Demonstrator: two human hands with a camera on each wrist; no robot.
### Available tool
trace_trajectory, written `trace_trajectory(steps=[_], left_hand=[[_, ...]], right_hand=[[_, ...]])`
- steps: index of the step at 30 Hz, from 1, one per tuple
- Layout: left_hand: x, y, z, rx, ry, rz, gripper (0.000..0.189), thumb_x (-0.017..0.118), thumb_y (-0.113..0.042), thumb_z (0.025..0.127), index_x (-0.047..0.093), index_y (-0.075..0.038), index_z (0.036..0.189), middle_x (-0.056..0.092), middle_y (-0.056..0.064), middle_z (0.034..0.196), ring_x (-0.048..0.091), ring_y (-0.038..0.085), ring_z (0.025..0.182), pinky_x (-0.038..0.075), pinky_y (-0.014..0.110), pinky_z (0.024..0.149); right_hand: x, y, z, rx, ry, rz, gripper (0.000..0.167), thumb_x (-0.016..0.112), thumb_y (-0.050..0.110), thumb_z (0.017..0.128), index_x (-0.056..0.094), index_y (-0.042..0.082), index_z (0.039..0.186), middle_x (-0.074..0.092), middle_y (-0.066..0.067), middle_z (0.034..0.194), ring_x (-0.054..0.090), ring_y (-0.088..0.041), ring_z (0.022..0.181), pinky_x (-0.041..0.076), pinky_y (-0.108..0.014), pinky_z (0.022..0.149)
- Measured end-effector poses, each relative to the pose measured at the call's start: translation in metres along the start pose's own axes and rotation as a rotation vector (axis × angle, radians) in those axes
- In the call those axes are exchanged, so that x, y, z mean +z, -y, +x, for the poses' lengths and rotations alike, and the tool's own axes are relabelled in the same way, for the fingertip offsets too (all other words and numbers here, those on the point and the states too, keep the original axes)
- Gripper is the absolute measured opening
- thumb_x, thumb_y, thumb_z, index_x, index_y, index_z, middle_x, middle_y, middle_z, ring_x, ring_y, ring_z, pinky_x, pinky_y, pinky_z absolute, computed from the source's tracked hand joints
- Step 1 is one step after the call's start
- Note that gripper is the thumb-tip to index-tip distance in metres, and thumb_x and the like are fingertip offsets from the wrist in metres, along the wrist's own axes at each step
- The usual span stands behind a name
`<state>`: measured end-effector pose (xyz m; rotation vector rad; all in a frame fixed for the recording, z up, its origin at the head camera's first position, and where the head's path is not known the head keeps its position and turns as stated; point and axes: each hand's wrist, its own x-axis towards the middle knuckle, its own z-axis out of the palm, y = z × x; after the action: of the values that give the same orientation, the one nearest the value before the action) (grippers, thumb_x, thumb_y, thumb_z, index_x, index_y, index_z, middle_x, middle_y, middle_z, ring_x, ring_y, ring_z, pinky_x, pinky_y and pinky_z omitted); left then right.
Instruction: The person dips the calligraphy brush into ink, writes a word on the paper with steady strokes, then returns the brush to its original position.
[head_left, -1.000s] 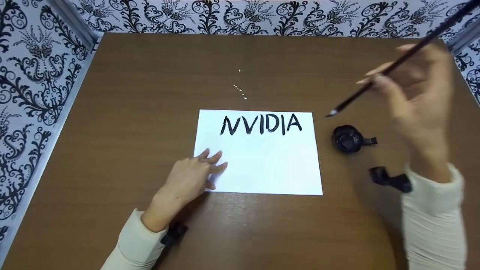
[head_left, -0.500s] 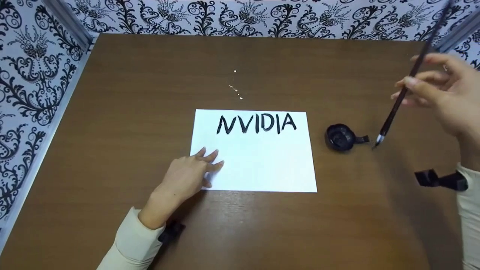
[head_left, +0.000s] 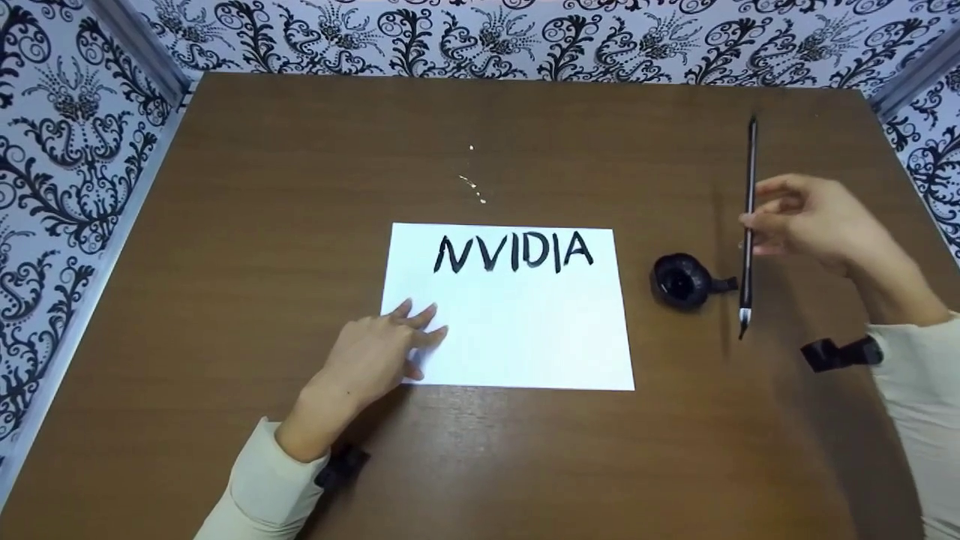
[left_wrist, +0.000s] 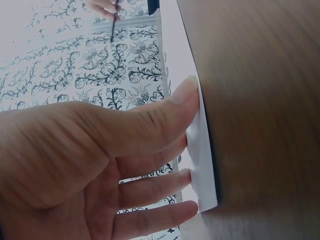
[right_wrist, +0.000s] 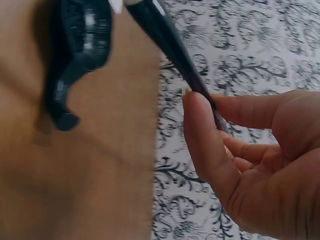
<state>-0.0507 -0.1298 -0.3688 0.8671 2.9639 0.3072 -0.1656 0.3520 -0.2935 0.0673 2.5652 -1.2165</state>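
Note:
In the head view a white sheet of paper with "NVIDIA" in black brush letters along its top lies on the table. My left hand rests on the sheet's lower left corner, fingers spread. My right hand pinches a dark paintbrush between thumb and fingers, its tip toward me, to the right of a small black ink dish with a short handle. In the right wrist view, thumb and fingers hold the brush shaft near the dish. The left wrist view shows the left thumb and fingertips on the paper.
The brown wooden table extends around the paper. Several small pale flecks mark its surface beyond the sheet. Wallpaper with black floral scrolls lines the back and sides. A black wrist device sits at the right cuff.
My right hand has swung right, then back down with the brush to beside the dish's handle. The brush now points straight toward me. My left hand has stayed on the paper.

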Motion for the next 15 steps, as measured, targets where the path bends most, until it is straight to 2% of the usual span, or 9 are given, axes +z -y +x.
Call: trace_trajectory(steps=[7, 15], left_hand=[[0.000, 0.000, 0.000, -0.012, 0.010, -0.025, 0.052, 0.083, -0.013, 0.073, 0.066, -0.019, 0.121, 0.056, 0.008, 0.132, 0.053, 0.033, 0.120, 0.035, 0.025, 0.042], [0.000, 0.001, 0.000, -0.004, 0.004, -0.028, 0.052, 0.083, -0.013, 0.072, 0.067, -0.019, 0.121, 0.056, 0.008, 0.132, 0.053, 0.033, 0.120, 0.034, 0.025, 0.042]], right_hand=[[0.014, -0.009, 0.015, 0.071, 0.074, -0.034, 0.063, 0.061, 0.008, 0.093, 0.027, -0.009, 0.143, 0.061, -0.017, 0.103, 0.067, -0.021, 0.076, 0.054, -0.038, 0.074], [0.024, -0.016, 0.027, 0.090, 0.111, -0.092, 0.055, 0.058, 0.002, 0.092, 0.031, -0.010, 0.139, 0.058, -0.029, 0.112, 0.067, -0.020, 0.078, 0.055, -0.037, 0.070]])
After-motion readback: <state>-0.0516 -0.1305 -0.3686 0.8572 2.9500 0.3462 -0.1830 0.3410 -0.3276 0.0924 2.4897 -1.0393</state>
